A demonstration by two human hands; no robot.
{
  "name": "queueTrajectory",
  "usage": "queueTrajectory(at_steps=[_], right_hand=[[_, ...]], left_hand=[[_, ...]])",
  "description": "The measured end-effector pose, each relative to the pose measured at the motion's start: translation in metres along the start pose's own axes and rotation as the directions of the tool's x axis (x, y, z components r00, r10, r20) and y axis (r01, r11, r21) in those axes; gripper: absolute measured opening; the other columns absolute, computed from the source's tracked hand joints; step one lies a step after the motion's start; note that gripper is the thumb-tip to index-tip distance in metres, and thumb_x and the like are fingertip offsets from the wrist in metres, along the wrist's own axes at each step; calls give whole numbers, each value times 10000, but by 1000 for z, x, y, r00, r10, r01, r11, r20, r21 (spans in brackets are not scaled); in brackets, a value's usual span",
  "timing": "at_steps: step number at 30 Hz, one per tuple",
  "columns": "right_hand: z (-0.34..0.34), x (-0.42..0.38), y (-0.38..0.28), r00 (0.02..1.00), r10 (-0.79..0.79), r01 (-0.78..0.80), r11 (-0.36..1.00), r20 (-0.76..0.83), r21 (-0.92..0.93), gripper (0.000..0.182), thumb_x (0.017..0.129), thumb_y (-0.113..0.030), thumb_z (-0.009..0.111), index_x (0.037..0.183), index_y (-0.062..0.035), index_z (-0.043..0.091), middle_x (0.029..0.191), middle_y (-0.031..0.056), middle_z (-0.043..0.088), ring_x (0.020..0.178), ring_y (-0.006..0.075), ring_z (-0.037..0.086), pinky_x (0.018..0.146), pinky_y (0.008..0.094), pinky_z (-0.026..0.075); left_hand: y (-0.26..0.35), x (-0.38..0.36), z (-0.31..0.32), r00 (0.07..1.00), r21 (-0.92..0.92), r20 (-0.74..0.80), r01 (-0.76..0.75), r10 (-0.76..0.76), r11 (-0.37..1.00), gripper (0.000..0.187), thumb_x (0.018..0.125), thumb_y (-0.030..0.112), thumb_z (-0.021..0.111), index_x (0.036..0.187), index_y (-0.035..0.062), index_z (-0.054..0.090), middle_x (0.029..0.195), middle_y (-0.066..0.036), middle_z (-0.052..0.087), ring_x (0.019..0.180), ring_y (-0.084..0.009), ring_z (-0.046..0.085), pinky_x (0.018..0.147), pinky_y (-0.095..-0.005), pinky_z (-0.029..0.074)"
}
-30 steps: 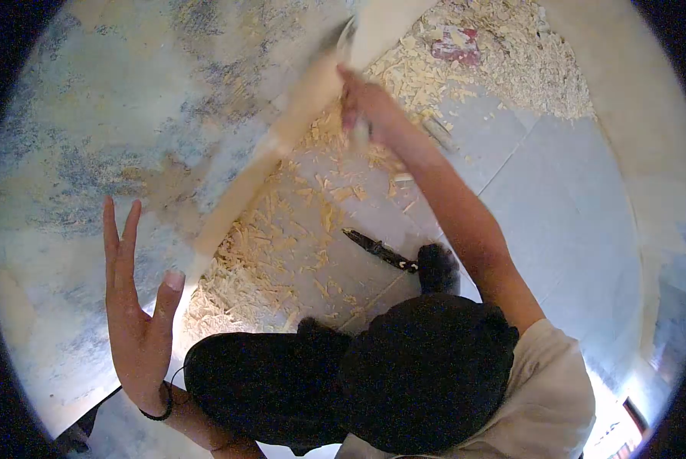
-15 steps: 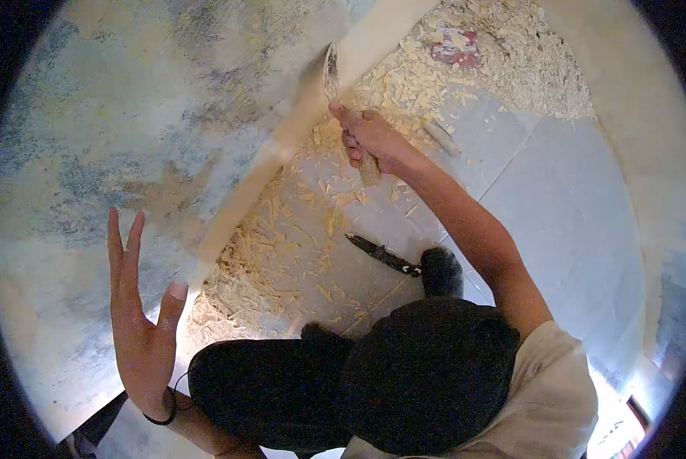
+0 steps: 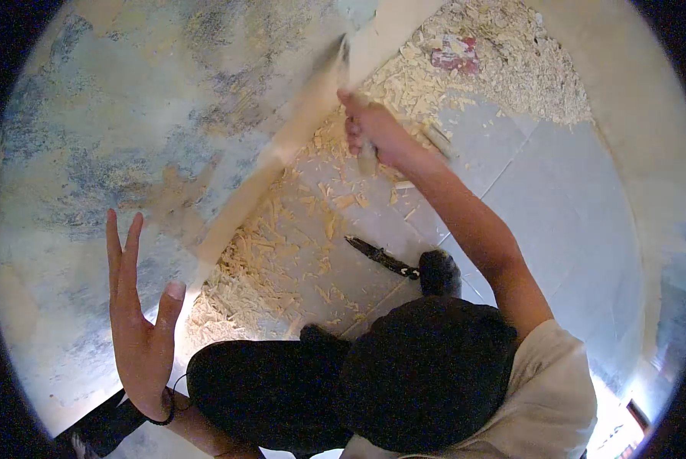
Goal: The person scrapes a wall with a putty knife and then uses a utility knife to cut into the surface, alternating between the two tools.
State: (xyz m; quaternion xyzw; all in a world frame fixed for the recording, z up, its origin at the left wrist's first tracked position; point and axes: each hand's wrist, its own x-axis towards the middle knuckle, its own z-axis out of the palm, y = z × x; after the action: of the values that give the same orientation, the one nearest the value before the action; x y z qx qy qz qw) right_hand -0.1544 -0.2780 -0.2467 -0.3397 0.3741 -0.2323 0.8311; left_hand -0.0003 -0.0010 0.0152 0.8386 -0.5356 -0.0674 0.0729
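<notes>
My right hand (image 3: 373, 131) is closed around the handle of a scraper-like tool (image 3: 344, 63), whose blade is blurred and lies against the pale strip (image 3: 243, 200) along the edge of the mottled blue-green surface (image 3: 91, 130). The handle's end shows below my fist. My left hand (image 3: 140, 329) is raised at the lower left with its fingers spread, over or against the mottled surface; whether it touches cannot be told. Nothing is in it. A dark cord circles the left wrist.
Yellowish shavings (image 3: 328, 199) and a coarser pile (image 3: 542, 69) cover part of the grey tiled floor (image 3: 557, 206). A red and white scrap (image 3: 456, 55) lies in the pile. A black folding tool (image 3: 381, 256) lies by my foot (image 3: 439, 273). A pale short piece (image 3: 437, 139) is near my right forearm.
My right hand and its tool have shifted slightly, with the blade further up and right along the strip. My left hand has hardly moved.
</notes>
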Motion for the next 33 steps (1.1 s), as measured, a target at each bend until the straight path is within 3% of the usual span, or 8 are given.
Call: queueTrajectory(at_steps=[2,4,7,10,13,16,28,33], right_hand=[[4,-2,6,999,7,-8,1000,43,16,330,980,-386,590,839,-112,473,607,-23,443,453,124,421,451,306,425],[-14,27,6,986,-166,164,975,-1,-148,302,976,-358,596,855,-104,489,615,-15,454,456,134,430,456,317,431],[-52,74,-33,929,-371,371,929,-18,2,252,959,-307,625,961,-76,527,616,-2,456,463,141,436,457,321,434],[-78,94,-83,973,-211,232,917,-98,325,232,965,-249,595,1080,-61,522,610,-5,449,470,135,429,457,312,428],[-61,68,-72,965,-225,225,974,-132,-15,255,972,-315,610,1016,-85,506,602,-18,437,471,120,417,447,301,413],[-28,21,-49,993,-104,100,993,-59,-62,298,968,-356,623,887,-107,479,594,-26,427,469,112,411,442,302,402],[-61,74,-105,985,-170,166,931,-16,325,386,955,-375,637,724,-155,420,547,-52,388,470,105,412,428,259,354],[-18,6,-54,998,-62,63,997,-28,41,354,943,-381,655,797,-124,460,563,-50,406,436,101,387,412,269,370]], left_hand=[[3,0,1,1000,6,9,-3,3,1000,704,912,487,595,1503,159,399,1626,-149,199,1488,-380,200,1178,-545,211],[4,0,0,1000,9,20,-18,18,1000,710,910,492,596,1504,158,396,1626,-148,198,1487,-380,202,1176,-549,214],[4,-2,0,1000,17,26,-15,14,1000,716,909,498,596,1506,158,393,1627,-147,197,1488,-381,201,1174,-556,216],[0,-5,0,1000,5,21,5,-5,1000,715,909,497,594,1507,160,391,1627,-146,196,1488,-381,200,1172,-560,218],[-3,-2,-2,1000,7,-2,6,-6,1000,713,909,497,591,1508,165,390,1628,-145,195,1488,-382,199,1170,-563,222],[-3,3,1,1000,19,14,4,-4,1000,713,907,494,595,1507,168,391,1628,-145,194,1487,-383,200,1168,-565,227],[-3,8,5,999,-27,27,-18,19,999,695,912,469,599,1498,152,404,1625,-154,200,1486,-379,211,1176,-536,222],[-6,11,7,999,-3,33,-6,7,1000,690,917,476,590,1498,154,404,1625,-150,203,1485,-383,208,1176,-543,219]])
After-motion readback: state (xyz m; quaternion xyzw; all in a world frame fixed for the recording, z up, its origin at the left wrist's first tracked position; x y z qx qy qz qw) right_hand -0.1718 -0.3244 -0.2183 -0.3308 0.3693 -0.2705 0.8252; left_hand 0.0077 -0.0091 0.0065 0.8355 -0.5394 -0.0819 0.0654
